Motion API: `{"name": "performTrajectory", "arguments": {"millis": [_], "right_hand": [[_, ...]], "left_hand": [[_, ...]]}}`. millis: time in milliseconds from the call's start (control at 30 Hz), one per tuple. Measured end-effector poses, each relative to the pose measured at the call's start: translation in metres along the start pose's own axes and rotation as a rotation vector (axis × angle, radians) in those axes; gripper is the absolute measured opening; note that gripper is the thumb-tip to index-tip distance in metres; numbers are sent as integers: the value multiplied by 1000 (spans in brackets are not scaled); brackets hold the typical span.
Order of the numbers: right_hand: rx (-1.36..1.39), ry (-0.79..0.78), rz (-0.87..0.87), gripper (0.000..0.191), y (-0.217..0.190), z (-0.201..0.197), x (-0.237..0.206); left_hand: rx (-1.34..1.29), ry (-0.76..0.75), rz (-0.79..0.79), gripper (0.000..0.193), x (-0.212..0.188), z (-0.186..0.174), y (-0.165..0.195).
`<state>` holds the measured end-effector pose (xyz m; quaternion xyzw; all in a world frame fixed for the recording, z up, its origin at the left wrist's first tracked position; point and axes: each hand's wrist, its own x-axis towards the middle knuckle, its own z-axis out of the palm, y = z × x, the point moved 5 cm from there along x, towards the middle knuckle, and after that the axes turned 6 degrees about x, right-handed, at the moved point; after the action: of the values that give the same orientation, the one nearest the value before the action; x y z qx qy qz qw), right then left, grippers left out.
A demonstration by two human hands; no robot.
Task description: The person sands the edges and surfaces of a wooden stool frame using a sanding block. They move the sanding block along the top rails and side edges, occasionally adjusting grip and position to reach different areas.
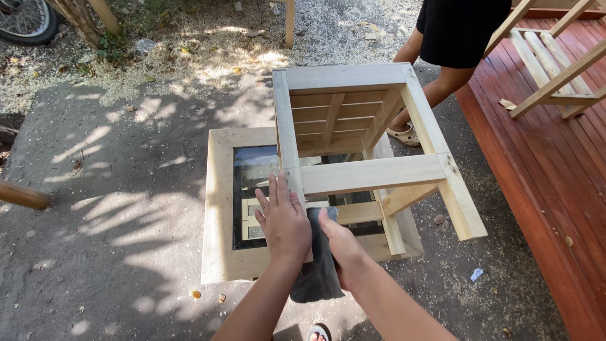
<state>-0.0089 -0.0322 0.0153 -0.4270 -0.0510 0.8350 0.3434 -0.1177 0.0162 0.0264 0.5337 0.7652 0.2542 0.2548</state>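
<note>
Left hand: the left hand (pixel 283 218) lies flat, fingers stretched and slightly spread, palm pressed on the near corner of the wooden frame (pixel 369 148), gripping nothing
Right hand: the right hand (pixel 338 243) is curled around a dark sheet of sandpaper (pixel 319 268), thumb on top; the sheet hangs down between both forearms
Wooden frame: pale unfinished furniture frame, tipped on its side, resting on a low glass-topped table (pixel 218 208) directly before the person
Surroundings: another person's legs (pixel 435 88) stand beyond the frame; a red-brown deck (pixel 549 170) lies to the right, with sawdust scattered on the ground
</note>
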Motion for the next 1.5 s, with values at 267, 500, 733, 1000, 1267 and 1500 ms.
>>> {"name": "performTrajectory", "arguments": {"millis": [267, 500, 733, 1000, 1267, 1500], "right_hand": [[-15, 90, -56, 59, -55, -35, -53], [-635, 361, -663, 51, -148, -82, -89], [-2185, 545, -1290, 62, -164, -35, -48], [-2438, 402, -513, 74, -164, -33, -19], [-2329, 83, -886, 78, -125, 19, 15], [-2137, 264, -594, 47, -200, -26, -19]], "left_hand": [[608, -55, 506, 86, 25, 4, 40], [737, -265, 629, 72, 57, 2, 68], [674, -322, 587, 84, 53, -12, 78], [409, -225, 645, 66, 60, -2, 70], [256, 35, 573, 32, 68, 7, 45], [317, 371, 237, 44, 56, -5, 11]]}}
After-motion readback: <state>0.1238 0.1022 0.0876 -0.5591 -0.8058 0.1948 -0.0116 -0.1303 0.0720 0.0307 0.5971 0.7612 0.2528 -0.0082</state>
